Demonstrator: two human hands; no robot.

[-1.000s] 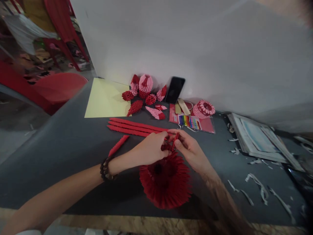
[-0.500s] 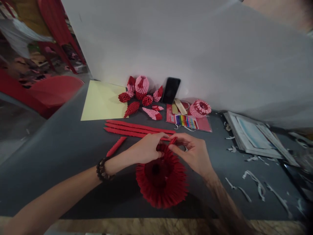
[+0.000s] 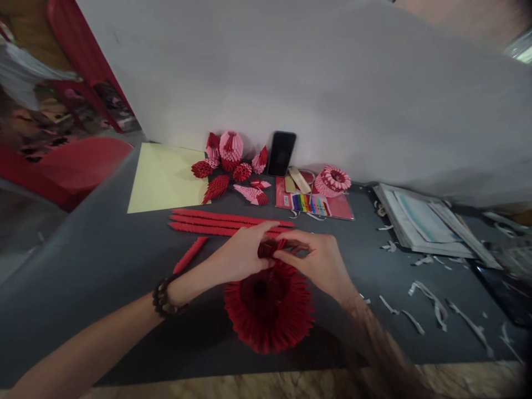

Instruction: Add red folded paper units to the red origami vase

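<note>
The left hand [image 3: 249,252] is holding the far edge of a round red paper bowl [image 3: 270,332], with its thumb on the inside. The right hand [image 3: 318,260] is pinching a small red piece [image 3: 281,244] at that same edge. The tips of both hands' fingers are partly hiding behind the paper, so just where the piece is touching the bowl is hard to see. The middle of the bowl is looking very dark. The right arm is going blurry near the bottom. A dark flat thing [image 3: 505,293] is being cut off at the right side, and I cannot tell what it is.

The bowl is sitting on a dark gray table [image 3: 103,266], close to the near edge. Long red strips [image 3: 199,218] are lying just past the left hand, and a short red strip [image 3: 190,255] is lying nearer. Farther back, pink and red paper shapes [image 3: 231,145] are standing and lying beside a yellow sheet [image 3: 166,177]. A black phone [image 3: 281,154] is leaning on the pale wall [image 3: 353,83]. White scraps [image 3: 432,302] are lying on the right. On the far left, a red chair [image 3: 85,160] is standing past the table.
</note>
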